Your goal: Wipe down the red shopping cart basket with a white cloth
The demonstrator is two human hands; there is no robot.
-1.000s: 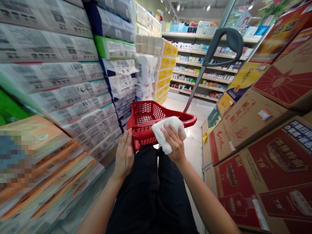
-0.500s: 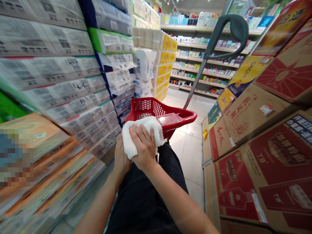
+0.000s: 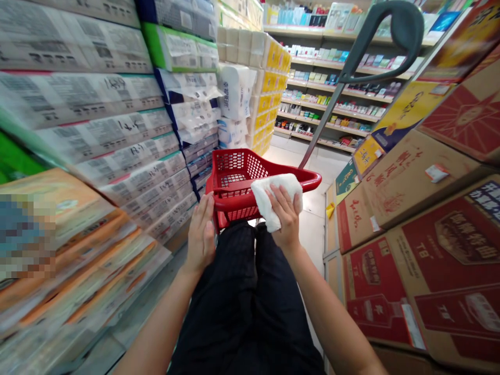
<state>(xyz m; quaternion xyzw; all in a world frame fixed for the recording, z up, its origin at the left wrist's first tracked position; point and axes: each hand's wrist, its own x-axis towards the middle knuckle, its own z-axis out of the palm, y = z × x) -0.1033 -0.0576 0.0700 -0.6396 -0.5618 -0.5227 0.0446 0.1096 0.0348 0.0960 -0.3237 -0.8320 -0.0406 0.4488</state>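
The red basket (image 3: 234,202) stands just before the person's dark trousers (image 3: 234,297), open top upward, apparently kept close so both arms reach its near rim comfortably. On that rim lies a thick white cloth (image 3: 262,194), seemingly folded to pad the palm; the right grip (image 3: 286,216) grasps it from above, fingers spread, pressing it against the plastic. The left grip (image 3: 201,234) is unclenched, straight fingers laid along the left corner, probably to steady it. The grey handle (image 3: 353,52) leans away, leaving the rim unobstructed. Wrapped packs (image 3: 78,99) rise leftward, cartons (image 3: 394,177) rightward, likely stacked high to save room.
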